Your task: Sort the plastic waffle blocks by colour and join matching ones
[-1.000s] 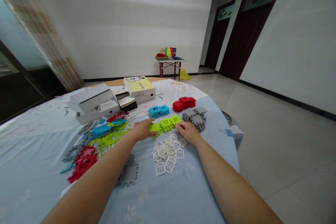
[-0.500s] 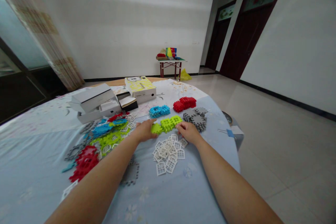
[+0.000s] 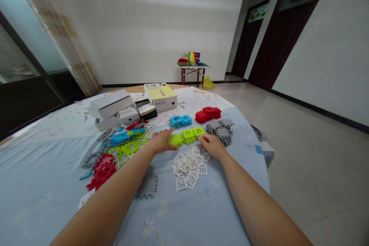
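My left hand [image 3: 160, 141] rests on the tablecloth with its fingers curled against the left end of a row of lime-green toothed plastic blocks [image 3: 188, 136]. My right hand [image 3: 211, 146] sits at the row's right end, fingers bent and touching the near edge of the green blocks. Just in front of both hands lies a heap of several small white window-shaped pieces [image 3: 189, 166]. Beyond the green row stand a blue block cluster [image 3: 180, 120], a red cluster [image 3: 208, 114] and a grey cluster [image 3: 221, 130].
Loose red, green, blue and grey flat pieces [image 3: 115, 150] are scattered at the left. White boxes [image 3: 112, 108] and a yellow-topped box [image 3: 160, 94] stand at the back of the round table [image 3: 43, 169]. The table edge drops off at the right, with a clip [image 3: 258, 149] there.
The view has shifted slightly so everything sits further right in the picture. Both hands stay at the ends of the green row, hardly moved.
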Motion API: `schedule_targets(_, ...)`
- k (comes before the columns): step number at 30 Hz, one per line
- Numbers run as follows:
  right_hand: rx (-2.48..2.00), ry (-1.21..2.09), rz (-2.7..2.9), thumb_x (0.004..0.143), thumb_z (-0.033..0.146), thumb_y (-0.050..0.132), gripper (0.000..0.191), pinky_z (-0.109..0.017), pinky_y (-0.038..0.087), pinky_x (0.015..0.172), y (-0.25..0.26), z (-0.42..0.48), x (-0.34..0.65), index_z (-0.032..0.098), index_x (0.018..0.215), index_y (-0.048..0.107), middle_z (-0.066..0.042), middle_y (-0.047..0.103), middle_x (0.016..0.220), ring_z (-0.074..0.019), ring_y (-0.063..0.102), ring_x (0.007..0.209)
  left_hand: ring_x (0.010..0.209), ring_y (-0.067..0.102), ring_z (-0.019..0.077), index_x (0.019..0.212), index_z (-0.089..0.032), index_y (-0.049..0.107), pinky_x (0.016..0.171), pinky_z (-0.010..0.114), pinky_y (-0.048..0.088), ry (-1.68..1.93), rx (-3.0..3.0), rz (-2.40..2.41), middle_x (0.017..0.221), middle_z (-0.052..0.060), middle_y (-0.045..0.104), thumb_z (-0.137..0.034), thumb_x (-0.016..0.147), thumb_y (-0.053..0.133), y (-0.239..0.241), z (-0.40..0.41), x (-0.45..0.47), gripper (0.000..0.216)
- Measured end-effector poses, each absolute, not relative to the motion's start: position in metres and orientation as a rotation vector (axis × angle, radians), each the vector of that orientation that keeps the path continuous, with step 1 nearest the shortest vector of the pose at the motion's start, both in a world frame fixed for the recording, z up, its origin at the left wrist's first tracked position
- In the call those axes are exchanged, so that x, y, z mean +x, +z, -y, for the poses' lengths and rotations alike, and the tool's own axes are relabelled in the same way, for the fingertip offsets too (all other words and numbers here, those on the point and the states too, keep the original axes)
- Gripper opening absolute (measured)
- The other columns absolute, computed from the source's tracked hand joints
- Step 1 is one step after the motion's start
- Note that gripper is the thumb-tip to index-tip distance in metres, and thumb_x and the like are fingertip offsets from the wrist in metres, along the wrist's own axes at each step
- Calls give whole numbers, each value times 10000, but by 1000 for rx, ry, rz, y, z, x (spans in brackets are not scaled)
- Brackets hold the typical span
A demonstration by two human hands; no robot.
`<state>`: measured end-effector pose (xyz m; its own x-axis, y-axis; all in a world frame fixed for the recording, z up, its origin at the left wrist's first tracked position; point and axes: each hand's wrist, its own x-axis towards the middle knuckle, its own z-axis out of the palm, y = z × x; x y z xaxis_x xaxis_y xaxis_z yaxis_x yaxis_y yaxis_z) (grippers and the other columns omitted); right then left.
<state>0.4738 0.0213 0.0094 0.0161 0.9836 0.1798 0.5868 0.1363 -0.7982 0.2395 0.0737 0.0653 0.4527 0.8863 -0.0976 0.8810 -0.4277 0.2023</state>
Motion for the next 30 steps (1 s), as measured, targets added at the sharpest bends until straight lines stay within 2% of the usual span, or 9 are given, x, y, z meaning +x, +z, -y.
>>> schedule_targets(3, -1543, 666, 1666, 802, 383, 441, 298, -205, 388, 496, 10, -21, 475, 162, 804, 640, -8, 632, 622, -101, 522, 483, 1170, 448, 247, 1315, -193, 351, 966, 378, 333, 249, 2404, -1513, 1290, 114, 490, -605, 644, 521, 75, -72, 210, 806)
schedule_targets(6, -1559, 659, 1662, 797, 393, 445, 307, -205, 389, 492, 8, -22, 475, 160, 798, 644, -11, 633, 622, -104, 524, 487, 1070, 528, 215, 1220, -166, 474, 910, 306, 390, 386, 2323, -1522, 1188, 93, 576, -615, 670, 476, 82, -67, 171, 710)
schedule_targets(12, -1564, 660, 1660, 791, 389, 448, 307, -204, 381, 474, 9, -21, 474, 154, 790, 645, -10, 628, 610, -99, 508, 460, 994, 558, 221, 997, -221, 635, 867, 305, 402, 301, 2274, -1835, 1080, 46, 640, -585, 689, 455, 79, -53, 111, 509)
schedule_targets(16, -1564, 669, 1662, 790, 387, 443, 307, -207, 378, 467, 10, -20, 474, 152, 790, 641, -4, 619, 599, -97, 499, 448, 976, 566, 244, 922, -235, 672, 841, 324, 403, 182, 2309, -1890, 1031, 47, 662, -545, 708, 433, 72, -50, 98, 446)
schedule_targets(21, -1569, 681, 1646, 787, 394, 443, 311, -208, 382, 466, 7, -19, 475, 151, 787, 637, 0, 612, 596, -99, 502, 445, 927, 583, 238, 873, -215, 682, 838, 314, 404, 71, 2334, -1868, 998, 71, 667, -445, 666, 505, 71, -49, 95, 356)
schedule_targets(26, -1566, 685, 1645, 789, 394, 447, 313, -206, 383, 464, 6, -19, 475, 149, 814, 639, -5, 613, 604, -98, 497, 447, 908, 580, 244, 840, -224, 671, 827, 336, 403, 67, 2303, -1905, 957, 60, 671, -427, 663, 500, 73, -46, 96, 319)
schedule_targets(30, -1572, 685, 1650, 791, 399, 443, 317, -205, 383, 463, 7, -19, 476, 151, 817, 639, -5, 613, 602, -100, 502, 451, 912, 575, 223, 860, -223, 652, 809, 297, 408, 216, 2309, -1851, 954, 46, 668, -445, 688, 460, 81, -41, 101, 341)
